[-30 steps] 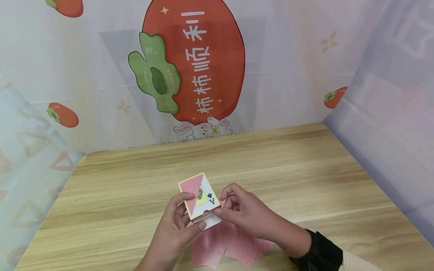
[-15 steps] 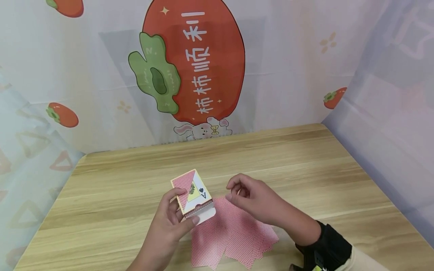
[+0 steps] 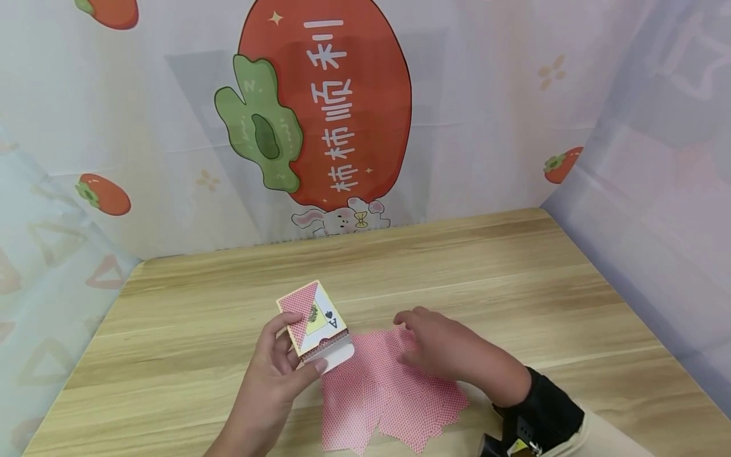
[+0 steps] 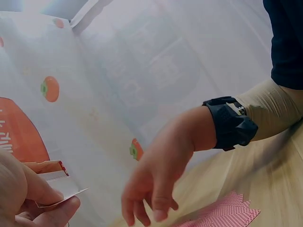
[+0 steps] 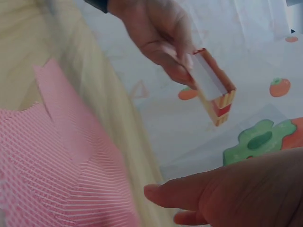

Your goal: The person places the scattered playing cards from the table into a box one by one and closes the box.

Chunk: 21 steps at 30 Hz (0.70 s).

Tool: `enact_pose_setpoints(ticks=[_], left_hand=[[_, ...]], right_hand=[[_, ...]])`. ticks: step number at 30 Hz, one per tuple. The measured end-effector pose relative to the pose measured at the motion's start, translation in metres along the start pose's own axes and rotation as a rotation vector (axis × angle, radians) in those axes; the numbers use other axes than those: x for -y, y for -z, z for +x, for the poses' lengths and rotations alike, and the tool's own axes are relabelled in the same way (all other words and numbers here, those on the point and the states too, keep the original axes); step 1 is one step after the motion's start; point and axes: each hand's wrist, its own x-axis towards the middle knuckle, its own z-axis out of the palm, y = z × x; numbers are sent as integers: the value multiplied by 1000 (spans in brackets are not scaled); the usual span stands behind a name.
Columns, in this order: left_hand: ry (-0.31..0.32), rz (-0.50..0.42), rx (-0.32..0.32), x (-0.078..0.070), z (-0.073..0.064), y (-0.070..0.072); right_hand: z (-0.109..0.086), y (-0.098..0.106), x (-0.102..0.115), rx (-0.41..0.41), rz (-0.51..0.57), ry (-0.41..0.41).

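Note:
My left hand [image 3: 271,374] holds a playing-card box [image 3: 313,320] tilted above the table, thumb at its near end and fingers along its far side. The box has a red pattern and an ace of spades on its face. Its white end flap [image 3: 337,357] hangs open; in the right wrist view the box's open end [image 5: 213,75] shows. Over a spread of red-backed playing cards [image 3: 394,406] hovers my right hand [image 3: 445,346], fingers loosely bent and holding nothing. The left wrist view shows this right hand [image 4: 158,179] above the cards [image 4: 227,213].
A wooden table [image 3: 194,330] carries the cards near its front edge. Behind it hangs a white cloth [image 3: 474,127] printed with persimmons, and more cloth encloses the left and right sides. A black strap [image 3: 539,406] wraps the right wrist.
The right hand has left the box, moved right, then lowered over the cards. The left hand has carried the box left and slightly away, uncovering more of the spread.

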Motion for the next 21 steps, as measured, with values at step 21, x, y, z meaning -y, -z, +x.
enact_pose_setpoints(ticks=[21], left_hand=[[7,5,-7,0,0,0]], right_hand=[[-13,-30,19,67,-309,69]])
